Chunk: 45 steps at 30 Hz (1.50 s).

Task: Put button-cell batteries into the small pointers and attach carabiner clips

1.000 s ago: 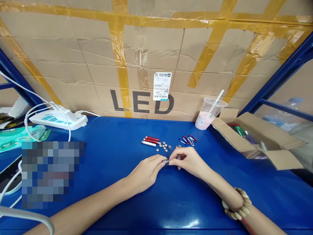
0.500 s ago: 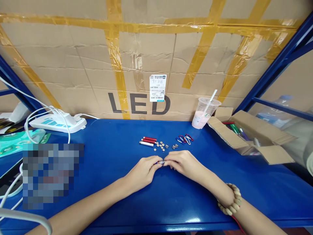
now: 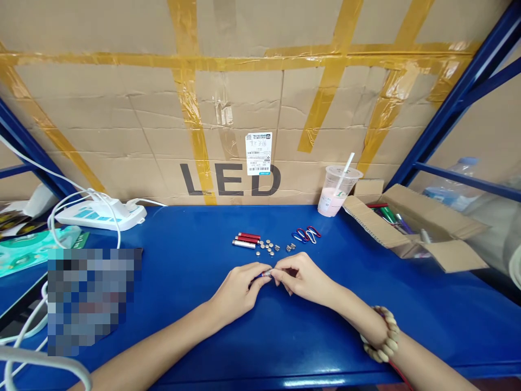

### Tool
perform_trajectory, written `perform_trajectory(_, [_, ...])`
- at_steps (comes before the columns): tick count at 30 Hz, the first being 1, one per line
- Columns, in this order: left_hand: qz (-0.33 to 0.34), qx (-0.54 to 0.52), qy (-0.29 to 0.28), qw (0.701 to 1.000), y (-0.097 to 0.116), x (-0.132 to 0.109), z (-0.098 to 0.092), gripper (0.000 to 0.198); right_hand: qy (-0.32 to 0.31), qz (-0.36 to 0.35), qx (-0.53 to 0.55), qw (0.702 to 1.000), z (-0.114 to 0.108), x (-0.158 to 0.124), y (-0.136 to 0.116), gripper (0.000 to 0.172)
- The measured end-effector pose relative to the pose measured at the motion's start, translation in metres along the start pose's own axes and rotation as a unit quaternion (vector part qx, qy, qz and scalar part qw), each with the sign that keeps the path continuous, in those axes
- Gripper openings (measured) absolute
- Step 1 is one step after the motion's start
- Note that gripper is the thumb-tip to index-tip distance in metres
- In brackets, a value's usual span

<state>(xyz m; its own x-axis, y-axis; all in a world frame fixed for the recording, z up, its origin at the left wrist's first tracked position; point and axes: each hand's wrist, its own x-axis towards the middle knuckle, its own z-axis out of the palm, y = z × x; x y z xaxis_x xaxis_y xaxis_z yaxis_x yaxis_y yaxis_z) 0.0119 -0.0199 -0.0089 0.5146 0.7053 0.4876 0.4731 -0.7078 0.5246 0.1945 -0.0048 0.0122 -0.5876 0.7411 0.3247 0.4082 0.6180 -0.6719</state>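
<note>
My left hand point(image 3: 238, 288) is closed around a small blue mini flashlight point(image 3: 266, 273), whose silvery end shows between the fingertips. The thumb and forefinger of my right hand point(image 3: 303, 278) pinch that silvery end. My fingers hide most of the flashlight. Just beyond my hands lie several button cells point(image 3: 269, 246) and a few small metal end pieces point(image 3: 290, 247). To their left rest two red flashlight tubes point(image 3: 248, 238) and a silver one point(image 3: 243, 244). Several small carabiners point(image 3: 306, 234) in blue, red and silver lie to the right.
A pink drink cup with a straw point(image 3: 337, 190) stands at the back, beside an open cardboard box point(image 3: 391, 231) of coloured tubes. On the left are a white power strip point(image 3: 101, 214), looping cables and a blurred-out item point(image 3: 91, 301). A large carton point(image 3: 142, 125) backs the blue table point(image 3: 285, 347).
The camera view has shifted slightly. My right fingers have slid a little along the flashlight's end, and its blue body shows slightly more. Loose parts on the table lie unmoved.
</note>
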Motion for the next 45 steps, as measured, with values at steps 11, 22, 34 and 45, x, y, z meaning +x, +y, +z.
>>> perform_trajectory(11, [-0.001, 0.025, 0.015, 1.000, 0.006, 0.000, 0.000, 0.020, -0.018, 0.034, 0.032, 0.999, -0.003, 0.002, -0.002, 0.048])
perform_trajectory(22, [-0.012, 0.031, 0.010, 0.999, 0.003, -0.001, -0.001, 0.020, -0.043, 0.042, 0.008, 0.998, -0.005, 0.004, -0.002, 0.046])
perform_trajectory(34, [-0.026, 0.056, 0.005, 0.998, 0.005, -0.001, -0.002, 0.020, -0.049, 0.035, -0.008, 0.998, -0.005, 0.005, 0.006, 0.045])
perform_trajectory(45, [-0.019, 0.057, 0.013, 0.998, 0.004, 0.000, -0.001, 0.021, -0.054, 0.031, -0.020, 0.998, -0.005, 0.004, 0.004, 0.045])
